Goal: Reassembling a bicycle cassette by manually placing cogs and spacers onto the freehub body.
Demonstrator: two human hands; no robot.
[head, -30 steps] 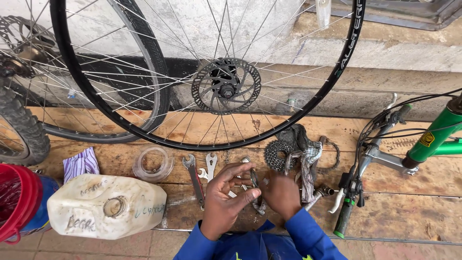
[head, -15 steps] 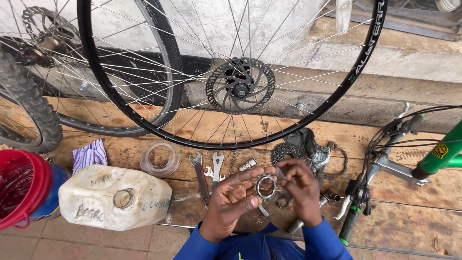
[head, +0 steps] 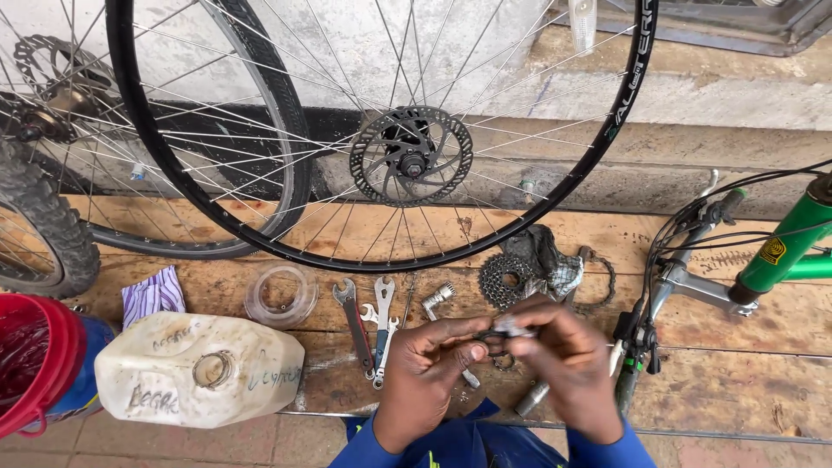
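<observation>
My left hand (head: 429,373) and my right hand (head: 568,368) meet low in the middle of the head view, over a wooden board (head: 416,234). Both pinch a small metal ring-shaped part (head: 507,329) between their fingertips; its detail is blurred. Just beyond the hands lie a toothed sprocket cassette (head: 504,279) and a grey rag (head: 546,256). Blue sleeves cover both wrists.
A spoked wheel with a disc rotor (head: 412,156) leans against the wall, with other wheels to the left. Wrenches (head: 374,325), a clear plastic ring (head: 280,295), a white jerrycan (head: 199,371) and a red bucket (head: 35,373) lie left. A green bike frame with handlebar (head: 693,277) is right.
My hands lifted the small ring-shaped part off the board and brought it closer together between the fingertips. The view shifted slightly, so the wheel now sits further right.
</observation>
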